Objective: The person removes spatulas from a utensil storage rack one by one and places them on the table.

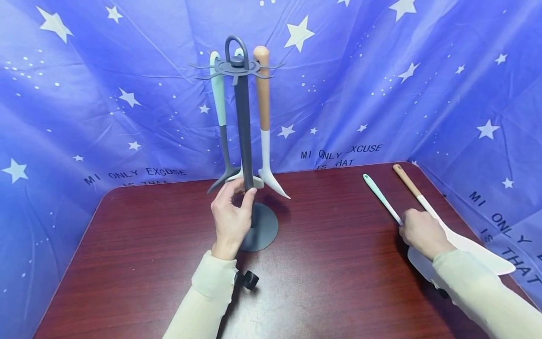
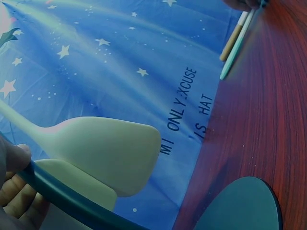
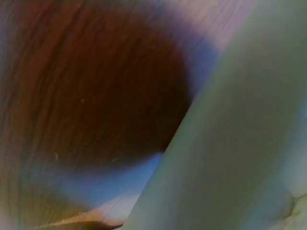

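In the head view, my left hand [image 1: 232,219] grips the dark grey pole [image 1: 243,127] of a utensil stand, thumb in front, low above its round base [image 1: 267,230]. From the stand's hooked ring hang a mint-handled grey utensil [image 1: 218,103], a wood-handled white turner [image 1: 263,103] and another utensil mostly behind the pole. The left wrist view shows the turner's white blade [image 2: 105,153] beside the thumb. At the right, my right hand [image 1: 425,235] holds a mint-handled utensil [image 1: 378,190] by its white shaft; a pale flat head [image 1: 417,263] shows under the wrist.
Beside the right hand lies a wood-handled utensil [image 1: 408,181] with a broad white blade [image 1: 487,254], along the right edge of the reddish-brown table [image 1: 139,263]. A blue starred curtain [image 1: 360,70] hangs behind. A pale blurred surface [image 3: 216,143] fills much of the right wrist view.
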Demonstrator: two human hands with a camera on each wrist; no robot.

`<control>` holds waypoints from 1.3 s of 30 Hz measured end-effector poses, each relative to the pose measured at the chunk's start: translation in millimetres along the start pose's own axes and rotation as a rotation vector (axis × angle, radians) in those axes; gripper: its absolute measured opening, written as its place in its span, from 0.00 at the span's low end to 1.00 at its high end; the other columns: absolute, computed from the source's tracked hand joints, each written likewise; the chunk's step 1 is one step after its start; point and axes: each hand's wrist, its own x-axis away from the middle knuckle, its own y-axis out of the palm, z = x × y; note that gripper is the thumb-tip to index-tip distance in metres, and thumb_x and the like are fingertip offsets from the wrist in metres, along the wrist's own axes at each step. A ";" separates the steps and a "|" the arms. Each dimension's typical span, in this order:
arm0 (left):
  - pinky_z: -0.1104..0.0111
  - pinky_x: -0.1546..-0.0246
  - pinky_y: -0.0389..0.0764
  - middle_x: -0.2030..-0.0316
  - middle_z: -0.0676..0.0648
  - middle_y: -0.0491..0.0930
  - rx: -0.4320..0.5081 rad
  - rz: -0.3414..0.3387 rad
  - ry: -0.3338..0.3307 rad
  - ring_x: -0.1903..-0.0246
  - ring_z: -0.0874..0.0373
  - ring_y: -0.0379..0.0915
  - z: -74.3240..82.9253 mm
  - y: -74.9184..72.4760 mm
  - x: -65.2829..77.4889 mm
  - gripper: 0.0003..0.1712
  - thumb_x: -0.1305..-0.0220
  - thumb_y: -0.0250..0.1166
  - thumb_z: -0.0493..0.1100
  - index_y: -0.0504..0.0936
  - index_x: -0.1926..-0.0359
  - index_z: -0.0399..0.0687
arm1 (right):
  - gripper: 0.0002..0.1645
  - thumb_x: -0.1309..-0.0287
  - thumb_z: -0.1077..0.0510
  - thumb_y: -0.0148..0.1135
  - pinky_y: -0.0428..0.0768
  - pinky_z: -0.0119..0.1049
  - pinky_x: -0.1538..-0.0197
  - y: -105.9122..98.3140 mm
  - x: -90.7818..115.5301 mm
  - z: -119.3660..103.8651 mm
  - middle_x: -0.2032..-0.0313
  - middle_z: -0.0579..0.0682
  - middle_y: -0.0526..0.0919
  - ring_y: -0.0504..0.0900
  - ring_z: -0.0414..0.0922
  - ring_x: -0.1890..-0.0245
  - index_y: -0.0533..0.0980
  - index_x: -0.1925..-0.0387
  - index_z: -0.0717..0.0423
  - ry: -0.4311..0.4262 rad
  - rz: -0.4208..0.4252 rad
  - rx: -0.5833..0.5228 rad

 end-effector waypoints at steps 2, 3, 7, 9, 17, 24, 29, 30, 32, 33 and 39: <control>0.69 0.66 0.80 0.71 0.43 0.84 -0.002 0.004 0.008 0.71 0.52 0.78 0.3 1.1 0.1 0.13 0.50 0.70 0.26 0.84 0.61 0.37 | 0.14 0.53 0.62 0.60 0.69 0.51 0.81 -0.4 1.9 0.1 0.86 0.52 0.74 0.73 0.53 0.83 0.69 0.89 0.53 0.005 -0.003 -0.005; 0.71 0.66 0.79 0.71 0.41 0.83 -0.003 0.007 0.012 0.71 0.51 0.78 -0.1 1.7 0.1 0.13 0.51 0.70 0.25 0.84 0.62 0.35 | 0.14 0.52 0.62 0.59 0.69 0.51 0.81 -1.0 2.7 0.0 0.86 0.51 0.73 0.72 0.53 0.83 0.69 0.89 0.53 0.005 -0.002 -0.006; 0.74 0.67 0.77 0.72 0.40 0.83 -0.013 0.016 0.017 0.72 0.49 0.77 -0.4 3.0 0.1 0.13 0.52 0.69 0.23 0.83 0.63 0.33 | 0.15 0.49 0.60 0.59 0.69 0.49 0.80 -5.2 5.8 -2.5 0.87 0.47 0.71 0.71 0.51 0.83 0.70 0.88 0.52 -0.003 0.012 -0.008; 0.74 0.67 0.77 0.72 0.40 0.83 -0.021 0.014 0.010 0.72 0.50 0.77 -0.1 2.7 0.2 0.13 0.52 0.69 0.24 0.84 0.63 0.34 | 0.14 0.48 0.59 0.59 0.70 0.50 0.78 -9.0 7.0 -5.5 0.86 0.47 0.72 0.72 0.51 0.82 0.72 0.86 0.52 0.005 0.017 -0.013; 0.70 0.66 0.79 0.70 0.46 0.84 -0.012 -0.001 -0.002 0.70 0.55 0.78 -1.0 0.3 0.4 0.12 0.48 0.70 0.30 0.85 0.60 0.41 | 0.12 0.44 0.55 0.61 0.70 0.54 0.77 -25.4 11.8 -24.8 0.83 0.52 0.74 0.73 0.56 0.80 0.75 0.78 0.57 0.007 0.046 -0.021; 0.59 0.67 0.81 0.69 0.47 0.84 -0.009 -0.003 -0.007 0.69 0.56 0.78 -0.1 0.1 0.4 0.12 0.47 0.70 0.31 0.85 0.60 0.42 | 0.12 0.45 0.53 0.63 0.71 0.53 0.73 -36.7 14.4 -57.8 0.77 0.54 0.80 0.76 0.56 0.77 0.79 0.69 0.61 -0.051 0.143 -0.035; 0.62 0.67 0.80 0.70 0.46 0.84 -0.016 0.006 -0.004 0.70 0.54 0.78 -0.3 0.7 1.0 0.12 0.49 0.70 0.29 0.85 0.61 0.40 | 0.13 0.45 0.53 0.64 0.73 0.54 0.73 -38.4 15.5 -74.5 0.73 0.57 0.83 0.78 0.56 0.75 0.80 0.66 0.61 -0.088 0.218 -0.060; 0.65 0.67 0.80 0.70 0.45 0.84 -0.020 0.008 0.000 0.70 0.53 0.78 0.4 0.9 1.0 0.13 0.50 0.70 0.28 0.85 0.61 0.40 | 0.14 0.45 0.53 0.64 0.73 0.54 0.73 -38.3 15.5 -77.1 0.72 0.57 0.83 0.79 0.57 0.75 0.81 0.65 0.61 -0.094 0.230 -0.065; 0.69 0.67 0.79 0.70 0.43 0.83 -0.019 0.010 0.009 0.71 0.52 0.78 4.0 1.1 0.0 0.13 0.51 0.70 0.26 0.84 0.62 0.37 | 0.13 0.45 0.53 0.64 0.72 0.55 0.74 -37.8 15.5 -82.0 0.72 0.58 0.84 0.79 0.58 0.76 0.81 0.64 0.61 -0.104 0.258 -0.080; 0.71 0.67 0.78 0.71 0.42 0.83 -0.018 0.012 0.014 0.71 0.51 0.77 7.9 0.9 -0.8 0.13 0.51 0.69 0.25 0.84 0.62 0.36 | 0.13 0.45 0.53 0.65 0.72 0.55 0.75 -37.4 15.5 -84.3 0.72 0.58 0.84 0.79 0.58 0.77 0.81 0.64 0.60 -0.103 0.269 -0.089; 0.73 0.67 0.77 0.72 0.38 0.82 -0.031 0.013 0.035 0.72 0.48 0.77 27.6 -0.5 -4.7 0.12 0.52 0.67 0.22 0.82 0.64 0.31 | 0.11 0.44 0.54 0.65 0.71 0.53 0.76 -33.2 13.5 -97.8 0.73 0.55 0.84 0.78 0.54 0.78 0.82 0.65 0.57 -0.120 0.361 -0.141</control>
